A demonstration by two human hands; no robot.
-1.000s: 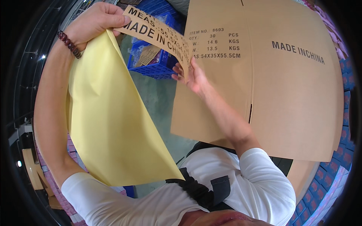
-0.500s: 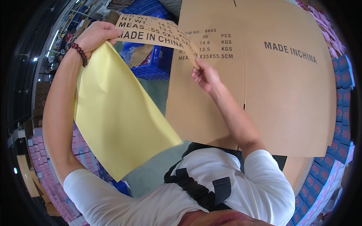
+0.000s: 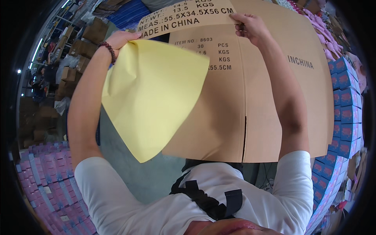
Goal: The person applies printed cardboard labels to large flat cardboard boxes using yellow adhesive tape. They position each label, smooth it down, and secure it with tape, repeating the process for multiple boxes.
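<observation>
A brown printed label sheet (image 3: 188,17) is stretched between my hands above the far part of a large flat cardboard carton (image 3: 207,113). My left hand (image 3: 120,41), with a beaded bracelet at the wrist, pinches the label's left corner. From that same hand a yellow backing sheet (image 3: 156,86) hangs, its lower corner drooping toward me and its right side covering part of the carton. My right hand (image 3: 252,29) pinches the label's right corner with thumb and finger, the other fingers curled. Whether the label touches the carton I cannot tell.
Pink and purple boxes (image 3: 53,176) are stacked at the lower left. A stack of blue boxes (image 3: 348,113) lines the right side. Brown cartons (image 3: 80,49) lie at the upper left, and grey floor (image 3: 129,172) shows left of the carton.
My right hand has moved right and away from me, drawing the curled, tilted label out straighter. My left hand has shifted right, and the backing sheet's free corner has swung up and right.
</observation>
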